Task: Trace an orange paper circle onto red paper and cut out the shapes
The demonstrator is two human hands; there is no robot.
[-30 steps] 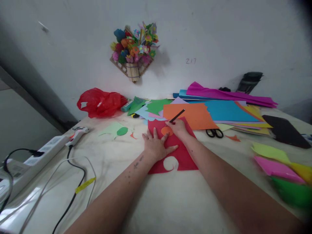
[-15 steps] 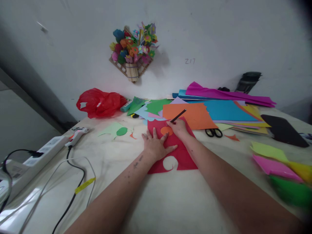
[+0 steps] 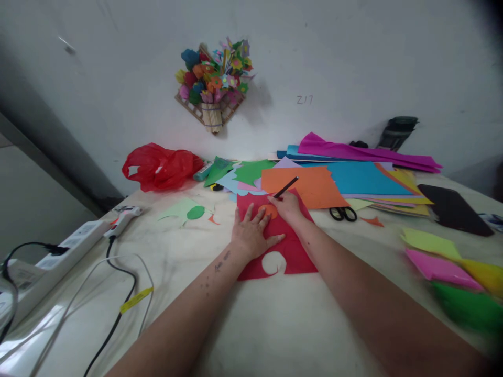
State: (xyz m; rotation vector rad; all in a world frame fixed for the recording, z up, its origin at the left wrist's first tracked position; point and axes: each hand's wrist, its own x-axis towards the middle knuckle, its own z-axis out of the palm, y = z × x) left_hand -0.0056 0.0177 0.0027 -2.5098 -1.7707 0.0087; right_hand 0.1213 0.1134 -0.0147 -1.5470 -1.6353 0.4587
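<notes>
A red sheet of paper [image 3: 297, 262] lies on the table in front of me, with a round hole and a curved slit cut near its lower edge. On its upper part rests an orange paper circle [image 3: 269, 211]. My left hand [image 3: 252, 230] is spread flat on the red sheet, its fingertips reaching the circle's left side. A dark pencil or pen [image 3: 286, 187] slants up from my right hand [image 3: 288, 208], which grips it beside the circle's right edge. The tip of the pencil or pen is hidden by my fingers.
Black-handled scissors [image 3: 343, 213] lie to the right, near an orange sheet [image 3: 306, 183] and stacked coloured papers. A green oval [image 3: 195, 212] is on the left. Beyond are a red plastic bag [image 3: 161, 167], a power strip [image 3: 74, 243] with cables, and a dark tablet-like slab [image 3: 451, 209].
My left hand's fingers have shifted slightly and come closer together, with the fingertips now nearer the orange circle. My right hand still holds the pencil or pen in nearly the same place.
</notes>
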